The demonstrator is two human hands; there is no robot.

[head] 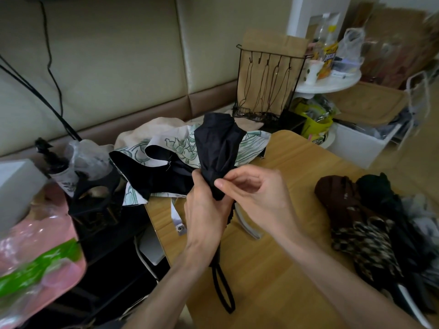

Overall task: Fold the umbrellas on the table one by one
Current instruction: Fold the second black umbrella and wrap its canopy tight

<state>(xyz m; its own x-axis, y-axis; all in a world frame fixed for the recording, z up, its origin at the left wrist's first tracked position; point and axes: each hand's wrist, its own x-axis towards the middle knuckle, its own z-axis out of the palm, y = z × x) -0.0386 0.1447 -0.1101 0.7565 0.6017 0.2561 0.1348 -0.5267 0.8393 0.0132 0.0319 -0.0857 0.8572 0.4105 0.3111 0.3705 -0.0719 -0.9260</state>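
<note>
A black compact umbrella [218, 148] is held upright above the wooden table [273, 269], its canopy gathered into a bundle. My left hand [204, 210] grips the lower part of the bundle, and a black wrist loop [223, 290] hangs below it. My right hand [251, 193] pinches a fold of the black fabric near the bundle's lower end. Behind it lies an unfolded white umbrella with a green print and black lining [166, 157], spread over the table's far left corner. On the right lie a brown umbrella [339, 198], a leopard-print one [365, 243] and a black one [389, 210].
A black wire rack with hooks [268, 84] stands behind the table. A white round shelf [332, 84] holds bottles and bags at the back right. A pink and green plastic bag [35, 262] and a dark pump bottle [54, 162] sit at left. A padded wall lies behind.
</note>
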